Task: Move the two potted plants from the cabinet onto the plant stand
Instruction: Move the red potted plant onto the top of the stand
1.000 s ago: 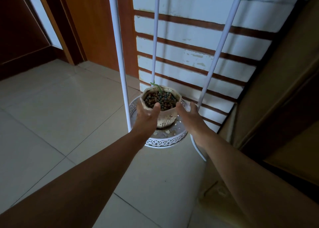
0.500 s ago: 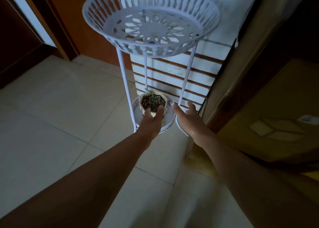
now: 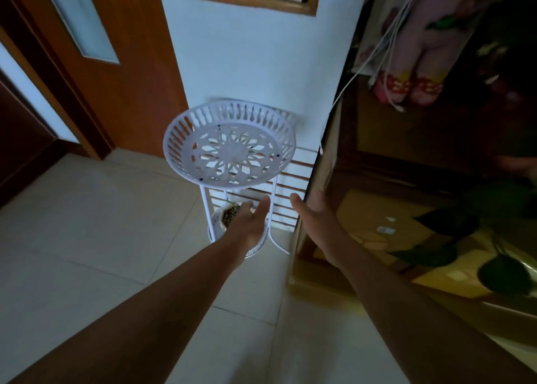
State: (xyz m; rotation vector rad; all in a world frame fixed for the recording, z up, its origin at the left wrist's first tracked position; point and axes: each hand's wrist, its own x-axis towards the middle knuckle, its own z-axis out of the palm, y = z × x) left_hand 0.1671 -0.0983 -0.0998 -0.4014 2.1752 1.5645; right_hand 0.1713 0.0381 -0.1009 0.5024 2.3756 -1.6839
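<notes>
Once clear of the stand legs, swing right to the cabinet (image 3: 377, 156) for the second plant; judging by the layout, that is the step in hand.

Cabinet: right of frame, dark glossy top, hard against the wall corner. Plant stand (image 3: 273, 209): white, two tiers, just beside the cabinet's left edge. Upper tray (image 3: 186, 139): pierced rim, nothing in it, so a likely target for plant two. Lower tray (image 3: 257, 248): near floor level, mostly hidden behind the left forearm.

Leafy plant (image 3: 447, 223) on the cabinet top: dark leaves only, pot not visible, blurred. Probably the one left to move. Well apart from both hands, off to the right.

Right hand (image 3: 313, 218): open, empty, palm turned inward, next to the cabinet's left edge. Left hand (image 3: 250, 223): open, empty, fingers loosely spread, not closed round anything.

Small pot (image 3: 228, 213): pebble-filled, cream, seated on the lower tray between the legs. Partly covered in view by the left hand; contact impossible to tell. Looks like half the task done.

For the lift: grip low on the pot wall with both hands, keep level, mind the hanging white cables (image 3: 374, 49) above the cabinet, lower straight into the tray centre.
</notes>
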